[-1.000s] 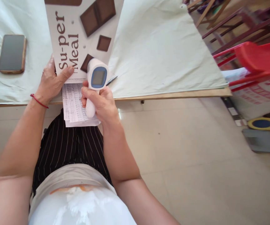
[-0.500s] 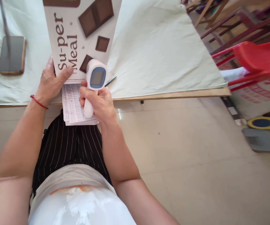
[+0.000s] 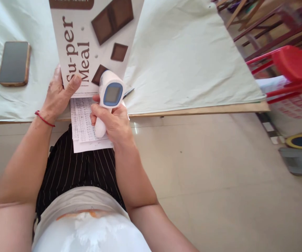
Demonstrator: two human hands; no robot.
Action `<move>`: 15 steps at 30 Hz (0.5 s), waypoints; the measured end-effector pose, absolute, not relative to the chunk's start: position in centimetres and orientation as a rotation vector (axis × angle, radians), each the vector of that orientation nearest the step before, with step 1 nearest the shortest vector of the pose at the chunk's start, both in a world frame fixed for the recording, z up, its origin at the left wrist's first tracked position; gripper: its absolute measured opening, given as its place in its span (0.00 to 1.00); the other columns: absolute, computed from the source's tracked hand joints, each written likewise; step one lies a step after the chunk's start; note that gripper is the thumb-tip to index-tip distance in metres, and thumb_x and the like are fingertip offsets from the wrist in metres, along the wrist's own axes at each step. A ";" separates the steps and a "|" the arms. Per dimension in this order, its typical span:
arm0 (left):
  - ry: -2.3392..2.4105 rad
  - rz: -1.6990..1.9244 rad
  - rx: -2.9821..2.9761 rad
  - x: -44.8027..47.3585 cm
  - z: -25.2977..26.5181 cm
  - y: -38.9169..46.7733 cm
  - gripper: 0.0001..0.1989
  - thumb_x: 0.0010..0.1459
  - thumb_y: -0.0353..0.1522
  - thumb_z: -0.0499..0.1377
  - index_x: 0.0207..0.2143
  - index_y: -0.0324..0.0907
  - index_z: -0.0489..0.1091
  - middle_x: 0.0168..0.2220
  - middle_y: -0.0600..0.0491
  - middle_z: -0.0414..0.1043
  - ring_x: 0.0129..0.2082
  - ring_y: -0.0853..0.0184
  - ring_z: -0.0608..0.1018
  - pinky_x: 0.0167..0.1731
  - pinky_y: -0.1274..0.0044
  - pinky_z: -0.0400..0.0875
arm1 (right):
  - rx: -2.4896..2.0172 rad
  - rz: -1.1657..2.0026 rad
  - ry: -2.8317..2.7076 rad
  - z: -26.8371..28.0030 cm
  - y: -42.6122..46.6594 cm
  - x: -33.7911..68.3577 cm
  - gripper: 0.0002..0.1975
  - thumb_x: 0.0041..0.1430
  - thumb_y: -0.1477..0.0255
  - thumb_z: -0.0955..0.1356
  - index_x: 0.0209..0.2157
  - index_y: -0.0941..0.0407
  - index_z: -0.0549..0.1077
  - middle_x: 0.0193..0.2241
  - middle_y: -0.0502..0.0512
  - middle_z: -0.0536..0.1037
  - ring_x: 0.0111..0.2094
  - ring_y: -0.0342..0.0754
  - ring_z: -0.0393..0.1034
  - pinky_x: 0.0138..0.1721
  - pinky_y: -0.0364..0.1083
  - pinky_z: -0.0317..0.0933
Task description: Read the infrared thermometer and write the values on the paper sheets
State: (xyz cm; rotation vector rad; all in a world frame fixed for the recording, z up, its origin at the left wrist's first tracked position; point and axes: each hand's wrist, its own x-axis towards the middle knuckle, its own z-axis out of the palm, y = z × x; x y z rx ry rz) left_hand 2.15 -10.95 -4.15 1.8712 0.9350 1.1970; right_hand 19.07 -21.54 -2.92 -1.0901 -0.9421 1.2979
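A white handheld thermometer (image 3: 112,91) is sitting in the right hand (image 3: 115,122), over the near end of a printed pack (image 3: 95,49); whether its head is touching the pack, I cannot tell. The right hand is closing around the handle, with the blue-framed display facing the wearer and no reading showing clearly. One hand alone is carrying it, so a loosening grip or rolling wrist could be tipping it onto the papers below.

The left hand (image 3: 62,91) is pinching the pack's near left corner, thumb on the face, most fingers hidden. Because only that corner is being held, a slackening thumb could be letting the pack swing or slide.

Under both, handwritten papers (image 3: 84,127) are jutting past the edge of the worktop (image 3: 206,111); a forearm brushing them could be sending sheets to the floor (image 3: 193,189). A pen (image 3: 129,92) is lying just beside the thermometer, where a sideways knock could be rolling it off. The phone (image 3: 14,63) is resting well clear of the edge, at little risk.
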 end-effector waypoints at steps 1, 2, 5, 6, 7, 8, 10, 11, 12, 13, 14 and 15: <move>0.926 1.201 1.880 2.1 -4.2 -11.0 0.37 0.60 0.65 0.61 0.57 0.49 0.69 0.57 0.53 0.77 0.65 0.47 0.72 0.67 0.54 0.63 | -1.102 1.300 -0.940 -2.8 -21.5 19.1 0.15 0.53 0.58 0.76 0.32 0.50 0.71 0.18 0.41 0.69 0.22 0.41 0.64 0.28 0.45 0.65; 0.917 1.207 1.889 2.1 -4.3 -10.9 0.37 0.60 0.64 0.62 0.57 0.48 0.69 0.57 0.53 0.77 0.65 0.48 0.72 0.67 0.54 0.63 | -1.109 1.304 -0.937 -2.8 -21.6 19.1 0.15 0.53 0.58 0.76 0.32 0.50 0.71 0.18 0.41 0.69 0.22 0.41 0.64 0.28 0.45 0.65; 0.898 1.212 1.921 2.0 -4.5 -10.6 0.36 0.61 0.63 0.63 0.57 0.47 0.69 0.58 0.52 0.76 0.64 0.49 0.73 0.67 0.56 0.64 | -1.094 1.322 -0.915 -2.7 -21.6 19.1 0.14 0.53 0.60 0.76 0.31 0.51 0.71 0.18 0.42 0.70 0.22 0.41 0.64 0.29 0.45 0.65; 0.895 1.211 1.931 1.9 -4.6 -10.5 0.36 0.61 0.63 0.63 0.57 0.46 0.69 0.58 0.52 0.76 0.63 0.49 0.73 0.67 0.57 0.64 | -1.084 1.330 -0.910 -2.6 -21.6 19.1 0.15 0.52 0.60 0.76 0.31 0.51 0.70 0.18 0.41 0.70 0.22 0.41 0.64 0.29 0.45 0.65; 0.895 1.214 1.940 1.9 -4.7 -10.4 0.36 0.62 0.62 0.63 0.57 0.47 0.69 0.58 0.52 0.76 0.63 0.50 0.73 0.67 0.57 0.65 | -1.075 1.337 -0.907 -2.6 -21.6 19.2 0.15 0.52 0.59 0.77 0.31 0.51 0.70 0.18 0.41 0.70 0.22 0.40 0.64 0.29 0.45 0.65; 0.898 1.222 1.946 1.9 -4.8 -10.3 0.35 0.62 0.62 0.63 0.57 0.47 0.69 0.57 0.52 0.76 0.63 0.50 0.73 0.66 0.57 0.65 | -1.067 1.342 -0.906 -2.6 -21.6 19.2 0.16 0.52 0.59 0.77 0.30 0.51 0.69 0.18 0.41 0.70 0.22 0.40 0.64 0.29 0.45 0.65; 0.913 1.239 1.948 1.8 -5.0 -10.0 0.35 0.61 0.62 0.63 0.57 0.49 0.69 0.57 0.52 0.76 0.64 0.49 0.73 0.66 0.57 0.65 | -1.048 1.344 -0.907 -2.6 -21.6 19.2 0.17 0.51 0.58 0.78 0.31 0.51 0.69 0.18 0.41 0.70 0.22 0.40 0.64 0.29 0.45 0.65; 0.920 1.241 1.944 1.7 -5.1 -9.9 0.35 0.60 0.63 0.64 0.57 0.50 0.69 0.57 0.53 0.76 0.64 0.49 0.72 0.65 0.57 0.65 | -1.037 1.343 -0.907 -2.6 -21.6 19.2 0.18 0.51 0.58 0.78 0.31 0.51 0.69 0.18 0.41 0.70 0.22 0.40 0.64 0.30 0.45 0.65; 0.925 1.240 1.938 1.7 -5.2 -9.8 0.35 0.59 0.63 0.65 0.57 0.51 0.69 0.57 0.54 0.76 0.63 0.49 0.73 0.65 0.57 0.65 | -1.027 1.339 -0.904 -2.7 -21.6 19.1 0.19 0.51 0.57 0.78 0.31 0.51 0.69 0.18 0.41 0.70 0.22 0.41 0.64 0.30 0.45 0.65; 0.926 1.235 1.932 1.7 -5.2 -9.7 0.35 0.58 0.63 0.65 0.57 0.52 0.69 0.56 0.54 0.76 0.63 0.49 0.73 0.64 0.57 0.66 | -1.020 1.337 -0.902 -2.8 -21.6 19.1 0.19 0.51 0.57 0.78 0.31 0.51 0.69 0.17 0.41 0.70 0.22 0.41 0.64 0.30 0.45 0.65; 0.924 1.230 1.926 1.6 -5.3 -9.7 0.35 0.58 0.63 0.65 0.57 0.52 0.69 0.56 0.55 0.77 0.62 0.50 0.73 0.63 0.58 0.66 | -1.018 1.337 -0.899 -2.9 -21.5 19.1 0.19 0.50 0.57 0.78 0.32 0.51 0.69 0.17 0.41 0.70 0.22 0.41 0.64 0.29 0.45 0.64; 0.921 1.230 1.919 1.7 -5.3 -9.6 0.36 0.58 0.63 0.65 0.56 0.51 0.68 0.55 0.55 0.77 0.61 0.51 0.74 0.63 0.58 0.67 | -1.021 1.338 -0.894 -3.0 -21.5 19.0 0.19 0.50 0.56 0.78 0.32 0.51 0.69 0.17 0.41 0.70 0.22 0.41 0.64 0.29 0.45 0.64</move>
